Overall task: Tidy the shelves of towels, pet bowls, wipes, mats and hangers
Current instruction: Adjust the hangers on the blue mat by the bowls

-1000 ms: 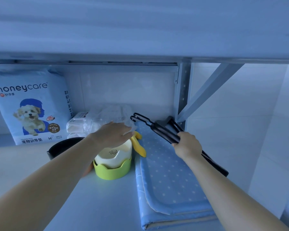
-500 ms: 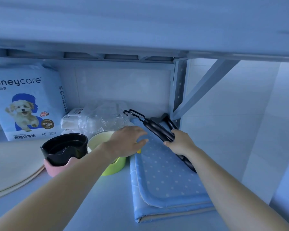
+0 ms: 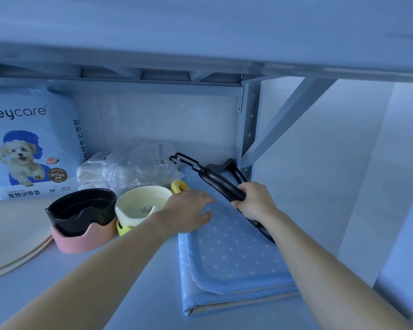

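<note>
A stack of folded blue dotted mats lies at the right end of the shelf. My right hand grips a bundle of black hangers that lies slanted across the mats, hooks pointing to the back left. My left hand hovers flat with fingers spread over the mats' left edge, holding nothing. Left of it stands a cream pet bowl in a green holder, and a black pet bowl in a pink holder. Plastic-wrapped white packs lie behind the bowls.
A tall honeycare pet pad pack stands at the back left. Beige round mats lie at the left. A yellow ring piece sits behind the cream bowl. The shelf post and diagonal brace stand close behind the hangers.
My left hand has come off the white packs and cream bowl and moved right over the mats' edge. The right hand keeps its grip on the hangers. The view has shifted left.
</note>
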`<state>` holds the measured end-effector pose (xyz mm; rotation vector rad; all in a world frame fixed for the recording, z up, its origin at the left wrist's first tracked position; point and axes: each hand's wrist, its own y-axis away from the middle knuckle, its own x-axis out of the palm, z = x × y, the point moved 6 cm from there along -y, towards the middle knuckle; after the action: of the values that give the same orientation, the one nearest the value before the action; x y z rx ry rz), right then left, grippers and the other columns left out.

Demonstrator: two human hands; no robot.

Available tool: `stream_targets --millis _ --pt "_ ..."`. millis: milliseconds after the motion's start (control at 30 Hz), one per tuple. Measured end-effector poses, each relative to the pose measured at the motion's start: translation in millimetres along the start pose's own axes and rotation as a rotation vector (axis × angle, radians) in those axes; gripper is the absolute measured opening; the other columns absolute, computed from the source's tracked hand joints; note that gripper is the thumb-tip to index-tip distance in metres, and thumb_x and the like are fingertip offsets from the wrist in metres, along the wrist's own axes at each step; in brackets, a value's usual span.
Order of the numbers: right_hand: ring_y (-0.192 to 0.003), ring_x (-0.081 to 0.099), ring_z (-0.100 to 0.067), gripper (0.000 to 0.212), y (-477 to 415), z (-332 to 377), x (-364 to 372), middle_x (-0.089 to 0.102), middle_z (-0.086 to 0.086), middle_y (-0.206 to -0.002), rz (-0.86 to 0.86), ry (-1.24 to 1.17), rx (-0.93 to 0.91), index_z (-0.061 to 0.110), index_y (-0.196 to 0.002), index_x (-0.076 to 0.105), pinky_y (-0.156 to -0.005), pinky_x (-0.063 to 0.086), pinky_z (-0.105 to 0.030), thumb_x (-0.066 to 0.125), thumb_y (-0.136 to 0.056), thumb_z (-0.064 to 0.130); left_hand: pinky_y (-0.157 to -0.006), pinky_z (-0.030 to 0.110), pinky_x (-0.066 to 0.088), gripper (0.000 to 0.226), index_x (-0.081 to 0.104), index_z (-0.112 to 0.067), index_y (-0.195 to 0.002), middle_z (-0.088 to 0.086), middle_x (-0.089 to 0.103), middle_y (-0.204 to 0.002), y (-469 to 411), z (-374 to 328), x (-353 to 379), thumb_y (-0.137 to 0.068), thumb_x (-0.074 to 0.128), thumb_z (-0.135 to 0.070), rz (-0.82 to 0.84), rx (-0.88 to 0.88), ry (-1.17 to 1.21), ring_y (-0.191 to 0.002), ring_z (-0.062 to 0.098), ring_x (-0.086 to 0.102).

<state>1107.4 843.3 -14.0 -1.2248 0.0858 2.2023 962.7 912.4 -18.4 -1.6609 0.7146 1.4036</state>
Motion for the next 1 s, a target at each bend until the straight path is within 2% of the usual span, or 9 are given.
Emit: stream_targets --millis 133,300,433,567,667,833,900,1000 --pt "-0.124 0.049 -0.024 0.055 -4 -2 2 0.05 -0.007 -0.136 0.016 -0.021 0.027 0.01 -0.134 0.045 -0.098 0.041 -0.03 0.068 -0.085 0.022 -0.101 0.029 0.034 0.044 0.04 -0.031 -0.138 -0.013 0.042 -0.14 0 -1 1 -0.095 0.041 -0.041 -0.003 0.003 0.003 -0.13 0.01 0.036" --pt "-0.106 0.06 -0.031 0.036 -1 4 -1 0.063 -0.016 -0.115 -0.029 0.073 0.03 0.001 -0.113 0.058 -0.09 0.051 -0.042 0.068 -0.081 0.015 -0.1 0.027 0.033 0.044 0.04 -0.032 -0.137 -0.014 0.042 -0.14 1 2 0 -0.095 0.042 -0.042 -0.02 0.0 0.006 -0.13 0.009 0.036" --pt "-0.105 0.059 -0.032 0.036 -2 2 -1 0.062 -0.017 -0.115 -0.037 0.09 0.041 0.001 -0.112 0.058 -0.088 0.052 -0.045 0.067 -0.079 0.011 -0.102 0.029 0.034 0.045 0.04 -0.032 -0.138 -0.013 0.042 -0.14 1 5 2 -0.094 0.042 -0.042 -0.012 -0.003 0.006 -0.13 0.01 0.036" --pt "-0.105 0.058 -0.026 0.045 0 0 -1 0.058 -0.008 -0.12 0.032 0.083 0.027 0.01 -0.121 0.051 -0.089 0.049 -0.035 0.068 -0.083 0.024 -0.103 0.031 0.036 0.044 0.04 -0.032 -0.137 -0.012 0.044 -0.139 1 6 3 -0.094 0.042 -0.042 -0.009 -0.002 0.001 -0.129 0.011 0.037" --pt "-0.111 0.056 -0.026 0.056 2 -4 -4 0.056 -0.009 -0.123 0.06 0.09 0.059 0.008 -0.125 0.048 -0.093 0.047 -0.036 0.069 -0.081 0.034 -0.102 0.032 0.036 0.044 0.039 -0.032 -0.137 -0.012 0.044 -0.138 2 5 3 -0.094 0.042 -0.042 -0.006 0.001 0.004 -0.128 0.011 0.038" --pt "-0.118 0.052 -0.025 0.061 2 -9 -4 0.052 -0.007 -0.132 0.072 0.036 0.075 0.011 -0.132 0.046 -0.093 0.043 -0.031 0.07 -0.081 0.035 -0.101 0.033 0.037 0.044 0.04 -0.031 -0.137 -0.011 0.045 -0.137 4 3 4 -0.094 0.041 -0.043 0.003 0.001 0.008 -0.127 0.011 0.039" --pt "-0.116 0.053 -0.025 0.057 2 -7 -2 0.053 -0.007 -0.131 0.064 0.027 0.07 0.011 -0.13 0.048 -0.093 0.044 -0.031 0.07 -0.082 0.031 -0.102 0.034 0.038 0.044 0.04 -0.031 -0.137 -0.012 0.045 -0.137 5 4 5 -0.094 0.042 -0.043 0.007 -0.002 0.01 -0.128 0.01 0.038" --pt "-0.107 0.059 -0.029 0.041 2 -2 -2 0.061 -0.013 -0.119 0.052 0.07 0.065 0.006 -0.118 0.056 -0.091 0.049 -0.038 0.068 -0.084 0.025 -0.101 0.032 0.038 0.044 0.04 -0.032 -0.137 -0.014 0.044 -0.137 7 6 4 -0.094 0.042 -0.042 -0.004 -0.007 0.01 -0.128 0.009 0.038"
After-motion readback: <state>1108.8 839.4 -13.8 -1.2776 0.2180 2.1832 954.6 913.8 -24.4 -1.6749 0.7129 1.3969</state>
